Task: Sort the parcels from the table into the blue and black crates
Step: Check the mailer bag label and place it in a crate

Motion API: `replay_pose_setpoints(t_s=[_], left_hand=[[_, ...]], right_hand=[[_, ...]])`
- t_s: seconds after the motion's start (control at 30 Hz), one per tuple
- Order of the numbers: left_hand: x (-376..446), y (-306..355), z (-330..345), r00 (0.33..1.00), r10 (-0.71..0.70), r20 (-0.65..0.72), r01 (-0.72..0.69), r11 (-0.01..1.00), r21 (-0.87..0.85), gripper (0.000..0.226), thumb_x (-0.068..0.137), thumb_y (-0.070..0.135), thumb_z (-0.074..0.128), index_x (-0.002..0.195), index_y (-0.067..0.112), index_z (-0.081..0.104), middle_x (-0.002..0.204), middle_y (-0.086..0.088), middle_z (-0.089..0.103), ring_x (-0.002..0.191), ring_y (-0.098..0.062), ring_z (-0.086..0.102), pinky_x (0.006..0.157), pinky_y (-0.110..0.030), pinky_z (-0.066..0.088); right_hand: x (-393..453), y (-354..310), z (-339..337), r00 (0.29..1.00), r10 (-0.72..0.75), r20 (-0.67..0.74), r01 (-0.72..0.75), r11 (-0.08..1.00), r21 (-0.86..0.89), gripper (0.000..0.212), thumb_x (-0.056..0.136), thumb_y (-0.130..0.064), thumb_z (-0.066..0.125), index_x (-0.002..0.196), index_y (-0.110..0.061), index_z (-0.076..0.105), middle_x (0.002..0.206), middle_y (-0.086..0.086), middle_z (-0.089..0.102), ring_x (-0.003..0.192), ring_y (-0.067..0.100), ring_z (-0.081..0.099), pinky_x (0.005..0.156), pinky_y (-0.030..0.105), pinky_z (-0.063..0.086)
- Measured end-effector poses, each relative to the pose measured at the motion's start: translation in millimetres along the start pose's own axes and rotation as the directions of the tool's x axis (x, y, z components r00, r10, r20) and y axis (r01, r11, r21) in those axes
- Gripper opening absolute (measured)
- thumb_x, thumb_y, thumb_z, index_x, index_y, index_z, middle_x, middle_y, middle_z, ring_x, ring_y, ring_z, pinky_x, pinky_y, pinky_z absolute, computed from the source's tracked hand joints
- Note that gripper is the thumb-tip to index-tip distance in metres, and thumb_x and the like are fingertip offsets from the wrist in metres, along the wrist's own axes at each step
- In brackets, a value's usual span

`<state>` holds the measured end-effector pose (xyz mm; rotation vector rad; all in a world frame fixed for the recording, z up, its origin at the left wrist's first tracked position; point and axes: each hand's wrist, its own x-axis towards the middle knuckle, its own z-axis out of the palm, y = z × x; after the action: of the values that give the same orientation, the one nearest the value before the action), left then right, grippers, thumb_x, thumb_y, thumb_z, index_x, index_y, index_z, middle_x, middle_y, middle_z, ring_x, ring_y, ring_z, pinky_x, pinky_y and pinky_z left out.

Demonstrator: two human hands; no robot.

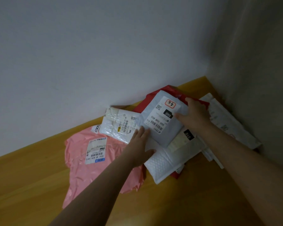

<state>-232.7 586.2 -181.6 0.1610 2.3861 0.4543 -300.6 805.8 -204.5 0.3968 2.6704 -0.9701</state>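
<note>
Head view: grey parcel [160, 123] labelled 060 tops the pile at the worktop [31, 173] far corner; right hand [194, 115] fingers grip its right edge, left hand [140, 142] fingers straight, together, on its near-left corner, beside pink parcel [82, 162].

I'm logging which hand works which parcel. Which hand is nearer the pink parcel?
Left. The left hand lies at the pink parcel's upper right edge, fingers straight on the pile. The right hand is farther right, on the grey 060 parcel.
</note>
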Motion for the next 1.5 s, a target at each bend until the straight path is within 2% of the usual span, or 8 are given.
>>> replay_pose_setpoints(t_s=[0.13, 0.27, 0.4, 0.53, 0.63, 0.77, 0.93, 1.5], left_hand=[[-6, 1, -2, 0.999, 0.001, -0.037, -0.004, 0.996, -0.091, 0.080, 0.095, 0.033, 0.059, 0.155, 0.019, 0.008, 0.163, -0.002, -0.002, 0.150, -0.023, -0.004, 0.120, -0.039, 0.008], [-19, 6, -1, 0.962, -0.040, -0.270, -0.031, 0.967, -0.254, 0.067, 0.092, 0.030, 0.063, 0.148, 0.014, 0.032, 0.153, -0.006, 0.032, 0.140, -0.026, 0.033, 0.112, -0.039, 0.033], [-36, 14, -3, 0.866, -0.239, -0.440, 0.042, 0.910, -0.411, 0.070, 0.092, 0.035, 0.062, 0.148, 0.008, 0.029, 0.151, -0.011, 0.035, 0.137, -0.025, 0.035, 0.107, -0.033, 0.033], [-49, 26, -10, 0.882, -0.395, -0.258, 0.021, 0.578, -0.815, 0.067, 0.088, 0.044, 0.065, 0.138, 0.006, 0.042, 0.136, -0.010, 0.053, 0.125, -0.029, 0.051, 0.096, -0.035, 0.045], [-54, 24, -11, 0.861, -0.433, -0.268, -0.138, 0.309, -0.941, 0.018, 0.091, 0.021, 0.065, 0.107, 0.018, 0.057, 0.109, 0.000, 0.066, 0.109, -0.024, 0.062, 0.085, -0.035, 0.054], [-58, 3, -17, 0.750, -0.541, -0.380, -0.107, 0.469, -0.877, 0.022, 0.092, 0.004, 0.058, 0.109, 0.013, 0.047, 0.102, -0.002, 0.060, 0.101, -0.024, 0.060, 0.073, -0.032, 0.051], [-80, -25, -11, 0.814, -0.449, -0.369, -0.009, 0.625, -0.781, 0.020, 0.094, 0.007, 0.053, 0.110, 0.020, 0.052, 0.106, 0.001, 0.063, 0.101, -0.024, 0.061, 0.085, -0.043, 0.053], [-190, -119, 35, 0.770, -0.443, -0.460, -0.100, 0.628, -0.772, 0.031, 0.092, 0.006, 0.057, 0.121, 0.017, 0.059, 0.102, -0.006, 0.069, 0.088, -0.023, 0.066, 0.074, -0.039, 0.056]], right_hand=[[-14, -5, -5, 0.992, -0.085, -0.092, 0.079, 0.994, -0.075, 0.049, 0.088, -0.040, 0.066, 0.128, -0.016, 0.053, 0.124, 0.009, 0.057, 0.116, 0.030, 0.053, 0.094, 0.048, 0.048], [-36, -8, -12, 0.997, 0.009, -0.079, 0.021, 0.930, 0.367, 0.014, 0.096, -0.019, 0.057, 0.108, -0.011, 0.058, 0.110, 0.004, 0.061, 0.098, 0.019, 0.059, 0.069, 0.027, 0.050], [-57, -19, -9, 0.978, 0.202, -0.052, -0.107, 0.699, 0.707, 0.018, 0.094, -0.009, 0.058, 0.111, -0.013, 0.053, 0.115, 0.005, 0.060, 0.099, 0.017, 0.058, 0.075, 0.031, 0.051], [-89, -39, 15, 0.984, 0.107, 0.140, -0.176, 0.530, 0.830, 0.030, 0.091, 0.002, 0.059, 0.119, -0.008, 0.055, 0.114, 0.005, 0.066, 0.097, 0.014, 0.065, 0.070, 0.031, 0.057], [-122, -49, 35, 0.952, -0.034, 0.303, -0.239, 0.533, 0.812, 0.037, 0.091, 0.002, 0.060, 0.125, -0.010, 0.056, 0.117, 0.006, 0.067, 0.103, 0.018, 0.067, 0.076, 0.034, 0.060], [-138, -45, 44, 0.927, 0.028, 0.375, -0.337, 0.500, 0.798, 0.034, 0.089, -0.007, 0.066, 0.122, -0.004, 0.057, 0.109, 0.013, 0.069, 0.091, 0.023, 0.070, 0.078, 0.036, 0.059], [-132, -25, 36, 0.931, 0.235, 0.280, -0.365, 0.654, 0.663, 0.056, 0.086, -0.032, 0.072, 0.133, -0.016, 0.047, 0.119, 0.004, 0.058, 0.098, 0.017, 0.062, 0.085, 0.034, 0.053], [-221, -89, 92, 0.957, -0.109, 0.269, -0.071, 0.809, 0.583, 0.010, 0.091, -0.003, 0.063, 0.100, -0.005, 0.062, 0.092, 0.002, 0.070, 0.084, 0.017, 0.067, 0.072, 0.028, 0.055]])
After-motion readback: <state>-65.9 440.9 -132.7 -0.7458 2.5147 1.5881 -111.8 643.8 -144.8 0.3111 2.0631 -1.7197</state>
